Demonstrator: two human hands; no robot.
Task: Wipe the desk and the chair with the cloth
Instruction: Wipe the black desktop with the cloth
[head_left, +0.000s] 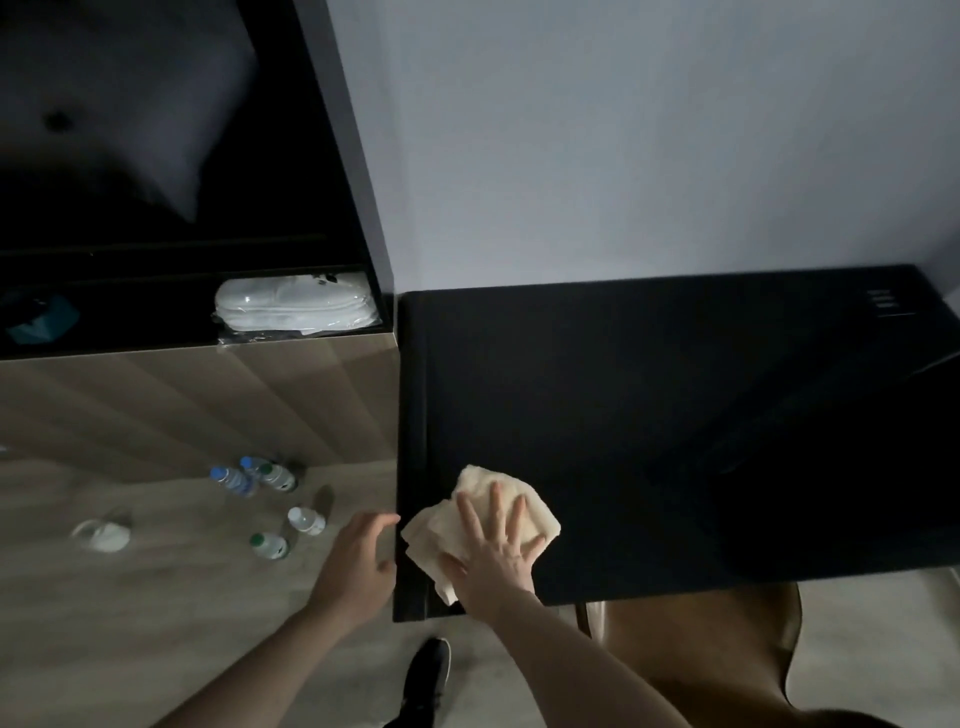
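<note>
Right hand (496, 556) is flat on the cloth (480, 525), fingers straight and spread, palm pressing it down onto the black desk (649, 415). That grip is released: nothing curled round the fabric, just a flat press. The cloth is a pale cream bundle, crumpled, sitting at the desk's near-left corner, at about 7 o'clock on the desktop, with a fold trailing toward the near edge under the heel of the hand.

Left hand (358, 558) hangs just off the desk's left edge, at 9 o'clock from the cloth, fingers loosely curled, fingertips close to the desk's side. It holds nothing; that grip is loose too. Whether the fingertips actually touch the edge, I cannot tell.

The chair (717, 654), brown, sits tucked at the near edge of the desk, at 5 o'clock from the cloth, its seat partly under the top.

Down on the wood floor (130, 597), over at 9 o'clock, several small water bottles (270, 499) are scattered, some with blue caps, some green, plus a blurred white object (101, 535) further left. A dark shoe (428, 670) shows at 6 o'clock. Up at 10 o'clock, an open dark shelf unit holds a wrapped pack of white folded items (296, 306).
</note>
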